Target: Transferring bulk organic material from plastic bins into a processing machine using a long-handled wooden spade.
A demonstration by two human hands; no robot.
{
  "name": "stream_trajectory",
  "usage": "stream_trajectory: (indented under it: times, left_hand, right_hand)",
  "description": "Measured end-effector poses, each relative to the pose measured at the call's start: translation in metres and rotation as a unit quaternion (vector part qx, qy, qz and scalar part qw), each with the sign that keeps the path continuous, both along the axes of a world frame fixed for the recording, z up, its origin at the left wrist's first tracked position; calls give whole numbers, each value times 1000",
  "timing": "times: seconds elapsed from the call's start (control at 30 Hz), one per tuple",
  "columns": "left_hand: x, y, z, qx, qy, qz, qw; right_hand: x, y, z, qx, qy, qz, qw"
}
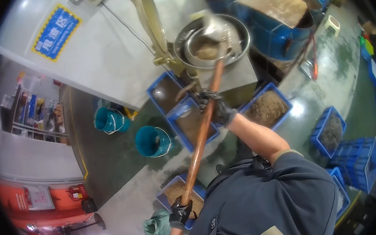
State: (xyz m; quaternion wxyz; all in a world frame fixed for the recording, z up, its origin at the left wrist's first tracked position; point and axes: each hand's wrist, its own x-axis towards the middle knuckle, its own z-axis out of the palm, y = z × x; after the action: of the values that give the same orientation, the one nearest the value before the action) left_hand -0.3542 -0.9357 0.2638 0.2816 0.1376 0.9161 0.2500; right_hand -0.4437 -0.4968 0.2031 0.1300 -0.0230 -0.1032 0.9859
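A long wooden pole, the handle of a tool, slants from the lower left up to a round metal basin. The tool's pale metal head is smeared by motion over the basin, so its exact shape cannot be told. Inside the basin lies a smaller round vessel with tan material. My left hand, in a black glove, is closed round the pole's near end. Higher up, my right hand, gloved likewise, wraps round the pole's middle.
Blue crates stand below the basin; one to the right holds brown granular material. Two teal buckets are on the floor at left. A blue drum stands at the back right. More blue crates sit at right.
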Motion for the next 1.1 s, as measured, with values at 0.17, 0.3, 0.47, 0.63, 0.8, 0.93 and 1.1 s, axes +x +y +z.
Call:
stream_trajectory:
  times: [0.17,0.3,0.47,0.63,0.8,0.93,1.1]
  left_hand:
    - [-31,-81,-49,41,51,-185,981]
    - [-64,-59,-12,-85,220,-281,930]
    - [-89,40,36,-145,376,-421,813]
    - [-92,184,72,-147,444,-496,731]
    - [-47,377,75,-203,425,-567,676]
    - [-23,484,50,-214,424,-651,591]
    - [21,547,4,-256,501,-688,459]
  right_hand:
    - [96,-61,23,106,-162,-160,968]
    - [144,-86,-48,191,-400,-225,868]
    - [165,-73,-146,-108,-414,-132,894]
    - [170,-56,-169,-175,-376,-110,903]
    - [131,23,-117,-284,-349,-121,885]
    - [132,66,-116,-279,-201,-58,937]
    - [155,119,-150,-317,-98,-71,941]
